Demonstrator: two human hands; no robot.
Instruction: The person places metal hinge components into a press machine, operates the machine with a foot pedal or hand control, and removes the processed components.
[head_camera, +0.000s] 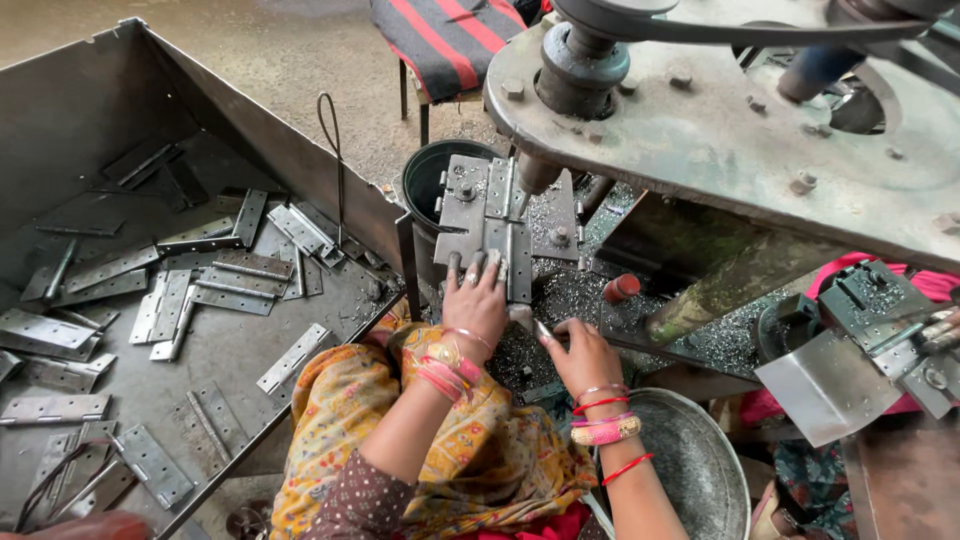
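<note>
Nearest us we note a round metal pan (700, 470), which appears to hold nothing but dust, set just below the right hand (583, 358). That hand rests loosely curled on the swarf-covered machine bed (590, 300); whether its fingertips pinch anything we cannot tell. The left hand (478, 305) lies fingers spread and flat on the lower end of a steel hinge (505, 235) seated in the drilling jig (470, 215). The hinge's long axis runs straight away from that hand, toward the drill spindle (533, 178) poised at its far part; the left hand is the nearer. Beyond the jig stands a dark bucket (428, 175), contents unseen. To the left, a large sheet-metal bin (90, 110) holds many loose hinges (225, 280).
</note>
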